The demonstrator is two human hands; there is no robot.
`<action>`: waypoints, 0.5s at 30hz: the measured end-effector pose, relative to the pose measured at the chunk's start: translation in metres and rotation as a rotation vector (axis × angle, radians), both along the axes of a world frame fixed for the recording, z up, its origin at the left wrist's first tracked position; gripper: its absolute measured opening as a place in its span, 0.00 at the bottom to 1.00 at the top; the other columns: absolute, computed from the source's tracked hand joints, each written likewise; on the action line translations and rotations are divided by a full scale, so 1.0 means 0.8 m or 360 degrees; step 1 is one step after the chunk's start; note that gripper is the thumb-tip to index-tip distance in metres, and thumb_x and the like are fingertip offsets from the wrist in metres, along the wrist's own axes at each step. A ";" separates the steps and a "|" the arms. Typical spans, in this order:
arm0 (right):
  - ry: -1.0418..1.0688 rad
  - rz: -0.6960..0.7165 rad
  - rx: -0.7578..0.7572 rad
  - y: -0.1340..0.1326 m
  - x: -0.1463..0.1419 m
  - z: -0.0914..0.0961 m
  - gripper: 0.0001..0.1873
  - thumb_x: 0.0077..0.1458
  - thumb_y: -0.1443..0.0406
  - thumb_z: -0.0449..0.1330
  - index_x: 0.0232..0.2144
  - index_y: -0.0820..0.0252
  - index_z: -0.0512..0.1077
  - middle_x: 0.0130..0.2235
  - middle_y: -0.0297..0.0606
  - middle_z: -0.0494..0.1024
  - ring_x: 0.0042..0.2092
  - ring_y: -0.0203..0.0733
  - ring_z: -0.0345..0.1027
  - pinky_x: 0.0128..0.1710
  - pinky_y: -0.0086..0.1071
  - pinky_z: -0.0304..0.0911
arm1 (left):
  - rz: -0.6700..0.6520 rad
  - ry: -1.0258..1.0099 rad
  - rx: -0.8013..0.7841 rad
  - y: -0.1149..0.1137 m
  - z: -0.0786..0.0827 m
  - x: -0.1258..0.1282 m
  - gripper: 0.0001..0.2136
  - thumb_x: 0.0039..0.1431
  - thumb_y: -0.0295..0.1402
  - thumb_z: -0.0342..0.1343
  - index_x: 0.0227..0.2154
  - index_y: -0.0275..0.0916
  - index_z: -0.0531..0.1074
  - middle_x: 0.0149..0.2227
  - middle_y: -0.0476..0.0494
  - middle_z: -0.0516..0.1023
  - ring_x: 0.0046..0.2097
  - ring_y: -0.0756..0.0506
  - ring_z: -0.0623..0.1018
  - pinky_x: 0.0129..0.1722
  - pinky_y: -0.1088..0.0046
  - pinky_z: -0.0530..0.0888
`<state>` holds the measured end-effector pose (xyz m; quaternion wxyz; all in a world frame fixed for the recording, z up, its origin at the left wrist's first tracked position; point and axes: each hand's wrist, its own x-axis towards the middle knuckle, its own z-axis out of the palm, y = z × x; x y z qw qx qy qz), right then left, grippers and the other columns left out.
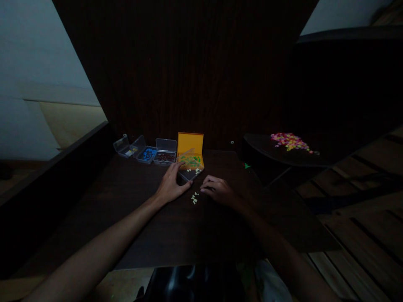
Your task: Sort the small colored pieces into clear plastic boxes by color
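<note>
My left hand [171,184] grips a clear plastic box [188,176] by its near side, thumb in front and fingers behind. The box is tilted, its lid raised, and several small pale-yellow pieces [197,171] lie in it. More pale-yellow pieces [194,198] are scattered on the dark table just in front of the box. My right hand [217,187] is beside them on the right, its fingers curled and pressed together. Whether a piece is between those fingertips is too dark to see.
Behind the clear box stands an opened yellow box [190,142] with green pieces. To its left are opened clear boxes with dark red pieces [166,157], blue pieces [147,154] and pale pieces [129,151]. Colourful pieces [291,141] are heaped on a dark curved shelf [261,144] at right.
</note>
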<state>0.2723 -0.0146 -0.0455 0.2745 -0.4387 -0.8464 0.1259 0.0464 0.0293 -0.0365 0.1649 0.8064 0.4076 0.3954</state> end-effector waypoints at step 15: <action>0.0095 0.0199 0.0016 -0.019 -0.025 0.012 0.14 0.57 0.61 0.59 0.46 0.57 0.73 0.44 0.42 0.75 0.47 0.44 0.66 0.50 0.42 0.63 | -0.0027 0.0021 -0.0015 0.000 0.000 0.000 0.28 0.51 0.38 0.60 0.54 0.39 0.59 0.53 0.38 0.67 0.55 0.39 0.70 0.55 0.58 0.70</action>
